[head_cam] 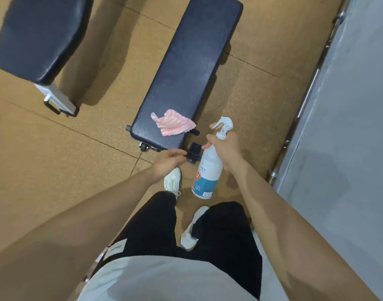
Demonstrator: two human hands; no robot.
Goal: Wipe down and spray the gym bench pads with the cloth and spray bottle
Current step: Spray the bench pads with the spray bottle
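A long dark blue bench pad (186,68) runs away from me in the middle of the view. A pink and white striped cloth (172,122) lies crumpled on its near end. My right hand (226,148) grips the neck of a white spray bottle (206,172) with a blue label, held just right of the pad's near end, its nozzle pointing left. My left hand (170,160) hovers below the pad's near end with its fingers loosely curled, holding nothing, next to a black frame bracket (193,154).
A second dark bench pad (38,38) on a white frame (56,98) stands at the upper left. A barbell (305,98) lies along a grey wall (349,105) on the right. The floor is tan rubber matting. My feet stand just below the bench.
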